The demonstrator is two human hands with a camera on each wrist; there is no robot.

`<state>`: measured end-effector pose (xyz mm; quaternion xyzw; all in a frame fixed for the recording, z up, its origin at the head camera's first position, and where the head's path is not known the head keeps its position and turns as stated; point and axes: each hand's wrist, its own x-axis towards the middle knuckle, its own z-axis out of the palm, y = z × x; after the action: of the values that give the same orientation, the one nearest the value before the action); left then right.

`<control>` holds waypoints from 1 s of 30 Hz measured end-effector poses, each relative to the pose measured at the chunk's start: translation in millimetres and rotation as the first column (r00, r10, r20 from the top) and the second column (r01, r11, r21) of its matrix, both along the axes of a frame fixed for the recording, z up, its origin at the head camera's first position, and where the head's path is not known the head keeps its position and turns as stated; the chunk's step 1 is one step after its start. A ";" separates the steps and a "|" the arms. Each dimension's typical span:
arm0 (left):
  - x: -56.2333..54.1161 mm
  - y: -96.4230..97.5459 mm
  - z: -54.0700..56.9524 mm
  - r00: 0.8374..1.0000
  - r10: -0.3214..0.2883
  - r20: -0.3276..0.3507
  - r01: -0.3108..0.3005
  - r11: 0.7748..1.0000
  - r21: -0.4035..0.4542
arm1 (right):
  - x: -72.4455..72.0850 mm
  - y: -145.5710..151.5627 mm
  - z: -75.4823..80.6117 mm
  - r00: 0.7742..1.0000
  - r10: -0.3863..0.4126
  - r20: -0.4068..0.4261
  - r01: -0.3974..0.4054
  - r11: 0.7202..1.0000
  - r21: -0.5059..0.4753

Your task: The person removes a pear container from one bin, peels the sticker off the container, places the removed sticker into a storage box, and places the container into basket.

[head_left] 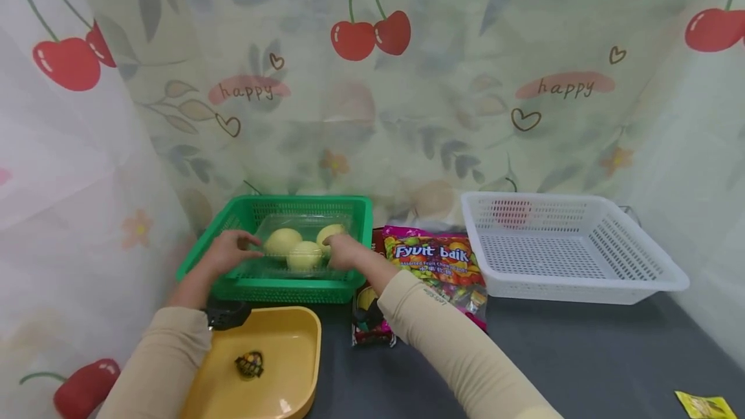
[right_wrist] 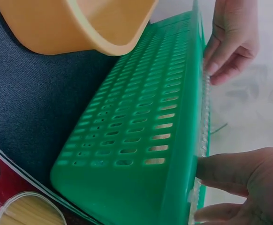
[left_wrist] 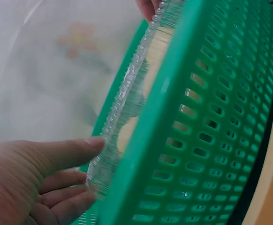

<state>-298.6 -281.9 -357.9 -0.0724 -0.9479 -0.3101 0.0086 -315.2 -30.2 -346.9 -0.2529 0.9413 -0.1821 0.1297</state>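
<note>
A clear plastic box with 3 pale yellow, rounded fruits in it sits inside the green basket. My left hand holds the box's left end; in the left wrist view the thumb is on the ridged rim with fingers curled below. At the other end, my right hand grips the box, its thumb and fingers around the edge in the right wrist view. The basket wall hides the box's lower part in both wrist views.
A yellow tray with a small dark-wrapped piece stands in front of the basket. To the right are a fruit candy bag, a dark red packet and a white basket. A yellow sachet lies near right.
</note>
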 end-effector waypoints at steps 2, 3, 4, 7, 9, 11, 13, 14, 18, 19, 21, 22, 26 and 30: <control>0.1 0.6 -1.3 1.000 0.000 0.016 0.000 1.000 -0.020 | 4.9 1.4 2.6 1.000 0.008 0.009 -0.008 1.000 -0.010; 0.2 1.1 -1.6 1.000 -0.001 0.019 0.001 0.999 -0.032 | 5.0 1.6 2.1 1.000 0.013 0.009 -0.013 1.000 -0.008; 0.5 1.9 -1.3 1.000 -0.003 0.023 0.004 0.999 -0.038 | 4.2 1.7 1.5 1.000 0.014 0.020 -0.013 1.000 -0.010; 1.6 6.3 0.1 1.000 -0.019 0.022 0.020 0.999 -0.046 | 0.9 2.0 -2.2 0.999 0.002 0.039 -0.002 1.000 -0.022; 1.8 9.3 0.4 0.999 -0.027 0.021 0.027 0.999 -0.047 | 0.8 2.6 -3.4 0.999 -0.003 0.032 0.004 1.000 -0.019; 2.2 11.2 0.1 0.999 -0.029 0.019 0.030 0.998 -0.049 | 0.3 2.7 -5.1 1.000 -0.005 0.028 0.005 1.000 -0.019; 2.3 11.6 -0.9 0.999 -0.025 0.021 0.026 0.998 -0.048 | -0.5 2.9 -7.1 1.000 0.007 0.017 -0.007 1.000 -0.013; 2.0 11.4 -1.7 1.000 -0.022 0.021 0.023 0.999 -0.047 | -0.9 3.2 -8.0 1.000 0.016 0.016 -0.016 1.000 -0.012; 2.8 10.3 -4.1 0.999 -0.033 0.017 0.033 0.998 -0.054 | -0.8 8.2 -8.8 0.999 0.047 0.018 -0.047 0.999 -0.028; 3.2 10.4 -4.7 0.999 -0.037 0.014 0.038 0.998 -0.057 | -0.2 11.0 -8.0 0.998 0.053 0.022 -0.052 0.998 -0.036; 4.8 11.3 -5.5 0.999 -0.036 0.005 0.036 0.997 -0.065 | 1.3 18.4 -5.6 0.997 0.068 0.025 -0.067 0.996 -0.060; 5.6 11.8 -6.0 0.999 -0.032 0.000 0.032 0.997 -0.068 | 2.4 22.6 -4.2 0.997 0.076 0.029 -0.074 0.994 -0.077; 12.8 13.4 -5.4 0.999 0.002 -0.033 -0.004 0.997 -0.073 | 8.5 40.4 0.4 0.989 0.145 -0.001 -0.144 0.983 -0.117; 24.1 16.0 -2.4 0.990 0.009 -0.140 -0.019 0.997 -0.071 | 18.4 56.8 2.7 0.976 0.215 -0.023 -0.216 0.969 -0.118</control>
<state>-274.5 -265.9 -360.3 -0.0875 -0.9560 -0.2699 0.0745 -296.9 26.6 -344.2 -0.3617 0.8963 -0.2219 0.1286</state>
